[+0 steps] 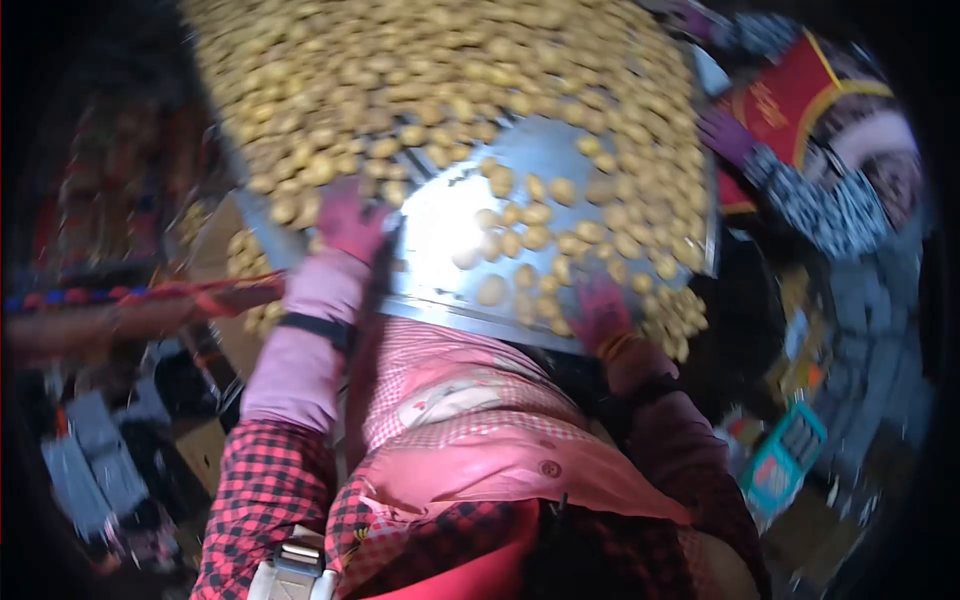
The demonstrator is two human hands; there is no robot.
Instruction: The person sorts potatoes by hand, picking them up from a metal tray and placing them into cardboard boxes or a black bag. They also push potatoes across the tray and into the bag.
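Many small yellow potatoes (440, 60) cover most of a shiny metal sorting table (440, 235). My left hand (350, 220), in a pink glove, rests among potatoes at the table's left side; its thumb stands apart from the other fingers. On the right, near the front edge, my right hand (600, 308) in a similar glove reaches forward with fingers stretched out against potatoes. Both hands are somewhat smeared by motion, and their fingertips are hard to make out. I see nothing gripped in either one.
A co-worker's gloved hand (725, 135) is at the table's right edge, beside a patterned sleeve (820, 205). At left, a pole wrapped in coloured cord (140, 305) runs toward the table near a cardboard box (220, 255). A turquoise object (785, 460) lies low on the right.
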